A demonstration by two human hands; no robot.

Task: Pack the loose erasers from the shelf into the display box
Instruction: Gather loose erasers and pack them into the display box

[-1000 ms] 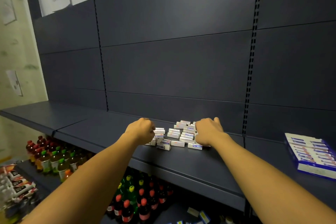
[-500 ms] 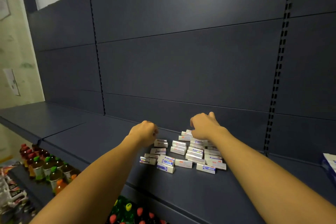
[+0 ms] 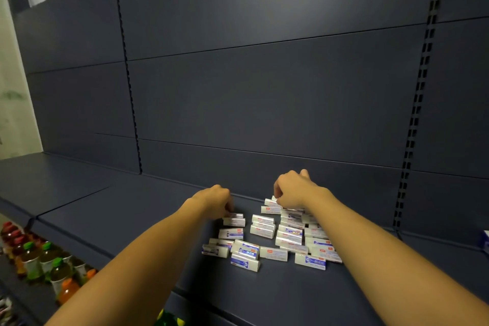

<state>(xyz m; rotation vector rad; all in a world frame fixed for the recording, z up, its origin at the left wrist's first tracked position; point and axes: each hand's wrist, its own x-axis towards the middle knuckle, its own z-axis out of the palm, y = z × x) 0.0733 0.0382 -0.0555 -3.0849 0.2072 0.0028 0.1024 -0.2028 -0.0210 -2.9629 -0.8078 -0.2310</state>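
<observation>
The erasers lie in a loose heap on the dark shelf, closer to its back wall than to its front edge; their white sleeves carry blue panels and small red marks, but the print is too blurred to read. The left hand has its fingers curled down at the heap's back left corner, touching an eraser there; whether it grips one I cannot tell. The right hand curls over the back of the heap, its fingertips pinching a white eraser. A sliver of a blue-and-white box is cut off at the right edge. Bottles with green, red and orange caps stand on a lower shelf at left.
</observation>
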